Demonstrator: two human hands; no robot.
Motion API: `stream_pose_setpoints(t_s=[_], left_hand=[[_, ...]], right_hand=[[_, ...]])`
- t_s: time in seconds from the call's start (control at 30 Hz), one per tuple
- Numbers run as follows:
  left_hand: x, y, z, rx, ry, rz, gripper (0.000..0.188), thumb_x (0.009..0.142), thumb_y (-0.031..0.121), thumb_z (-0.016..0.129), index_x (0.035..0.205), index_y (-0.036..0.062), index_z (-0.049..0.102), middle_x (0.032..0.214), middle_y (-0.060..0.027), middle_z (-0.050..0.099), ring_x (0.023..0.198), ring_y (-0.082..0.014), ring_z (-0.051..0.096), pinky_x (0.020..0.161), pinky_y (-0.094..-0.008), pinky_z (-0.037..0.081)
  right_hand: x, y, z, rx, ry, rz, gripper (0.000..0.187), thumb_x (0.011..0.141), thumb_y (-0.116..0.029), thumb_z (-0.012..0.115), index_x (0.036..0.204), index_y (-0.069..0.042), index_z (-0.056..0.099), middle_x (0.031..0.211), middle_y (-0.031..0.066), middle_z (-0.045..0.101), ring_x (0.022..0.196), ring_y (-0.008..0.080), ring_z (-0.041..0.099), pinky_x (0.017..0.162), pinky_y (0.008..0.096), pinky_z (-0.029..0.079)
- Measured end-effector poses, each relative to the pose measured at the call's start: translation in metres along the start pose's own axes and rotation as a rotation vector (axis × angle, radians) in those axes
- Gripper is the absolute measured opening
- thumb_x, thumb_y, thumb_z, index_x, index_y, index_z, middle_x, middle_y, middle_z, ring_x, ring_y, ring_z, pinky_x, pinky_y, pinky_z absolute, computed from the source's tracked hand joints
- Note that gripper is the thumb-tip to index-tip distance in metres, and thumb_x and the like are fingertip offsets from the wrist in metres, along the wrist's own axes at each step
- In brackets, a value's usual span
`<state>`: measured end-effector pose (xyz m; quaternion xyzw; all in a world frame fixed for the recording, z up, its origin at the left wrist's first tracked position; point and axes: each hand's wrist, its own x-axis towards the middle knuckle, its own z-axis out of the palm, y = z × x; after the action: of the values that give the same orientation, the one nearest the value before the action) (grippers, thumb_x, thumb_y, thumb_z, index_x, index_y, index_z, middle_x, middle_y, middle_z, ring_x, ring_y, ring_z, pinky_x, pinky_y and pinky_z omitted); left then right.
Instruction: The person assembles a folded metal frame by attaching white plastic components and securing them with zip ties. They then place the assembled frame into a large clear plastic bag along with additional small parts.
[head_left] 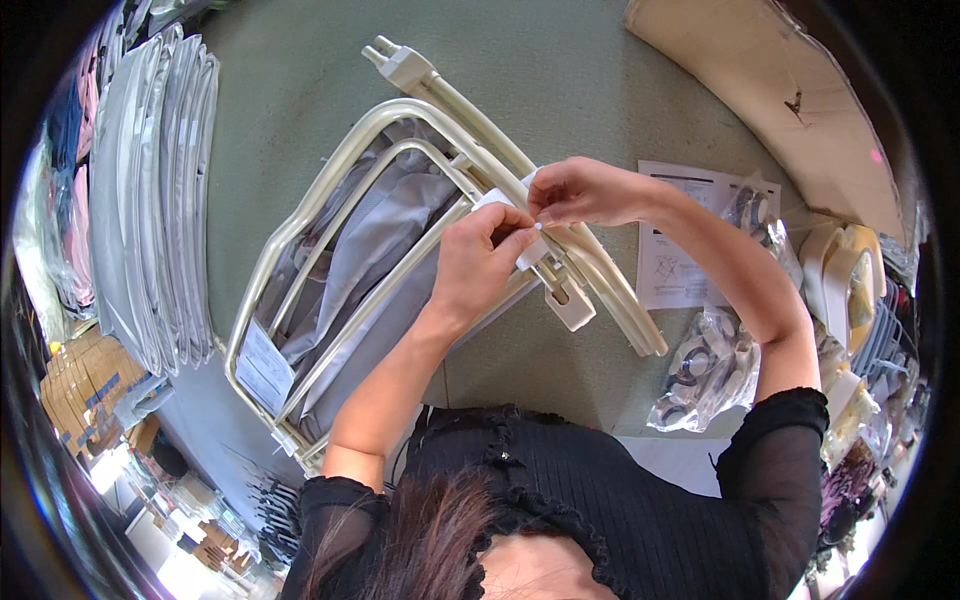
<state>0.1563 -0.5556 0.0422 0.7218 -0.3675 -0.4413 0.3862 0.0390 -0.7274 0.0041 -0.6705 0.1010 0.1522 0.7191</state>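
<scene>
A folded cream tubular frame [282, 233] lies on the green surface, with grey fabric [387, 205] inside its bars. My left hand [480, 255] is closed in a pinch at the frame's white plastic joint, thumb and forefinger at a small white piece [538, 226]. Right beside it my right hand [580, 192] is also pinched, its fingertips almost touching the left ones; what it holds is hidden. Just below the hands sits a cream bracket [571, 309] with a slot. A cream bar with a pronged end [405, 68] extends beyond the frame's far side.
Printed instruction sheets [672, 265] and clear bags of dark round parts [703, 365] lie on the right. A large cardboard piece [775, 95] stands at the far right. Grey folded covers [155, 200] are stacked along the left. Cream plastic parts [840, 275] sit at the right edge.
</scene>
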Motion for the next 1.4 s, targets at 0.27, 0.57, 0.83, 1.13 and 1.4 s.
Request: stream_pose_setpoints(t_s=[0.27,0.57,0.83,1.13,1.4], left_hand=[[0.005,-0.001,-0.011,0.11,-0.057,0.162,0.017,0.081,0.002,0.064,0.097,0.0016,0.059,0.083,-0.0071,0.065,0.077,-0.0134,0.061,0.072,-0.0268,0.05],[0.005,0.005,-0.012,0.234,0.029,0.272,0.02,0.077,0.003,0.066,0.097,0.0023,0.061,0.09,-0.011,0.064,0.078,-0.0228,0.062,0.068,-0.0318,0.051],[0.039,0.002,-0.037,0.778,0.024,0.342,0.026,0.074,0.029,0.074,0.083,0.0045,0.069,0.096,-0.0102,0.061,0.098,-0.0285,0.053,0.085,-0.0393,0.041],[0.045,-0.022,-0.043,0.243,-0.109,0.126,0.026,0.071,0.024,0.074,0.086,0.006,0.064,0.108,-0.0113,0.053,0.106,-0.0271,0.044,0.09,-0.039,0.038],[0.028,0.005,-0.031,0.31,-0.093,0.099,0.02,0.076,0.018,0.074,0.088,0.005,0.063,0.085,-0.0029,0.058,0.074,-0.0113,0.053,0.064,-0.0238,0.043]], right_hand=[[0.0,0.001,0.006,0.097,-0.009,0.0,0.009,0.085,-0.008,0.065,0.089,-0.002,0.06,0.075,-0.0017,0.056,0.071,0.0068,0.05,0.063,0.0235,0.042],[-0.006,-0.002,0.027,-0.028,0.348,-0.034,0.01,0.085,-0.005,0.063,0.092,-0.002,0.057,0.081,0.0013,0.058,0.075,0.0071,0.053,0.066,0.0223,0.045],[-0.038,-0.011,0.076,-0.515,0.554,0.298,0.051,0.091,-0.041,0.046,0.069,-0.001,0.067,0.078,0.0196,0.062,0.079,0.0357,0.059,0.075,0.0447,0.047],[-0.02,-0.011,0.104,-0.345,0.886,0.231,0.034,0.08,-0.035,0.065,0.077,-0.002,0.065,0.082,0.0175,0.059,0.085,0.0338,0.056,0.077,0.0433,0.043],[-0.012,0.008,0.09,-0.221,0.951,0.253,0.031,0.079,-0.03,0.067,0.081,-0.001,0.058,0.086,0.0147,0.054,0.083,0.0263,0.053,0.073,0.0366,0.043]])
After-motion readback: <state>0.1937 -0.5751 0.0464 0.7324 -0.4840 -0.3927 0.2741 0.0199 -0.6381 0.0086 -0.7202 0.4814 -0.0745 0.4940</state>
